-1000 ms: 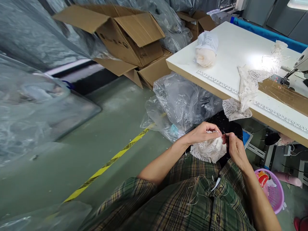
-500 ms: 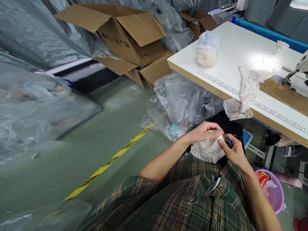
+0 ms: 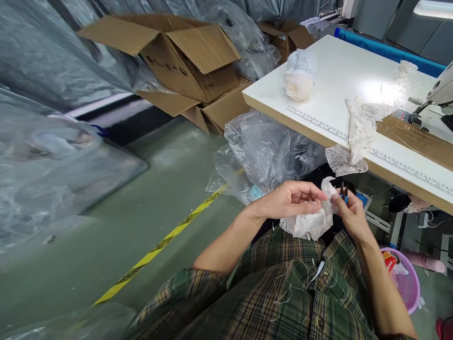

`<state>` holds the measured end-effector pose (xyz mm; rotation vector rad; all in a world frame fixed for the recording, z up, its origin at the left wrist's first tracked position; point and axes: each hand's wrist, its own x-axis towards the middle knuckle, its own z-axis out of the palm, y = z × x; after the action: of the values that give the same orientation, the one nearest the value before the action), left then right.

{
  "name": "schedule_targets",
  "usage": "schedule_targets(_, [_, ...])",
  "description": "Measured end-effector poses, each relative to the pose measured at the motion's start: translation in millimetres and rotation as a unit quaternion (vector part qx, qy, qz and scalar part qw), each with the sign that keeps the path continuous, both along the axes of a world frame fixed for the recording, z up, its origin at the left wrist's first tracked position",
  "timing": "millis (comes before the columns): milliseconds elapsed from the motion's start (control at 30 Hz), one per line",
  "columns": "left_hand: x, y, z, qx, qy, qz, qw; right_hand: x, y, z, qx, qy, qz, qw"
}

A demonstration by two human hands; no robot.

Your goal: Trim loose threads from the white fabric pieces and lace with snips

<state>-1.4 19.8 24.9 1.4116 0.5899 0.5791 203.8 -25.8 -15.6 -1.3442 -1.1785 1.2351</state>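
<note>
White lace fabric (image 3: 309, 225) lies bunched over my lap, below the table edge. My left hand (image 3: 300, 198) is at its upper left, fingers curled and thumb apart, its fingertips touching the lace. In my right hand (image 3: 348, 205) are small blue-handled snips (image 3: 344, 192), blades pointing up, and a raised end of the lace is pinched by the same hand. Another length of lace (image 3: 361, 125) trails from the sewing machine (image 3: 430, 101) across the white table (image 3: 332, 61) and hangs over its front edge.
A bundle of pale fabric (image 3: 300, 75) sits on the table's left part. Cardboard boxes (image 3: 194, 61) and clear plastic bags (image 3: 262, 146) stand left of it. A pink basket (image 3: 406, 283) is on the floor at right.
My right hand has turned and moved slightly right, lifting a lace end, with the snips now pointing up. My left hand has loosened and opened out somewhat. The view has shifted slightly.
</note>
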Motion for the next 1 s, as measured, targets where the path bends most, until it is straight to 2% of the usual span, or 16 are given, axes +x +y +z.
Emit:
schedule_targets(100, [4.5,-2.6,0.7,0.036,0.0,0.057,0.998,-22.3,-6.8,-6.0,-0.029,0.074,0.055,0.995])
schedule_targets(167, [6.2,-2.9,-5.1,0.094,0.029,0.107,0.989,-32.2,-12.8,-6.5,-0.041,0.106,0.063,0.992])
schedule_targets(233, [5.9,-2.9,-13.7,0.141,0.053,0.123,0.981,-36.9,-18.0,-5.0,-0.051,0.113,0.061,0.99])
schedule_targets(267, [5.0,-2.8,-18.4,0.146,0.057,0.11,0.981,-37.7,-20.4,-4.3,-0.058,0.111,0.06,0.99])
schedule_targets(400, [-1.2,-2.6,-36.1,0.106,0.07,-0.003,0.992,-33.5,-31.4,-6.8,-0.093,0.122,0.031,0.988])
schedule_targets(467, [-2.5,-2.4,-43.4,0.116,0.091,-0.007,0.989,-28.8,-37.3,-12.8,-0.108,0.115,0.01,0.987])
schedule_targets(533, [-1.0,-2.6,-49.9,0.149,0.128,0.022,0.98,-22.6,-40.8,-20.3,-0.102,0.068,-0.002,0.992])
schedule_targets(600, [3.6,-3.0,-56.0,0.206,0.177,0.054,0.961,-14.6,-40.1,-26.7,-0.055,-0.036,-0.032,0.997])
schedule_targets(700, [14.9,-2.1,-62.9,0.298,0.208,0.093,0.927,-0.2,-32.2,-30.0,0.044,-0.208,-0.129,0.969])
schedule_targets(767, [25.1,3.0,-63.6,0.32,0.18,0.123,0.922,8.4,-25.4,-27.6,0.072,-0.25,-0.171,0.95])
schedule_targets(900, [52.9,29.9,-53.9,0.274,0.09,0.186,0.939,14.6,-18.3,-16.6,0.088,-0.242,-0.178,0.95])
schedule_targets(1000, [75.9,54.4,-46.2,0.157,0.09,0.185,0.966,11.4,-20.2,-8.8,0.109,-0.23,-0.178,0.95])
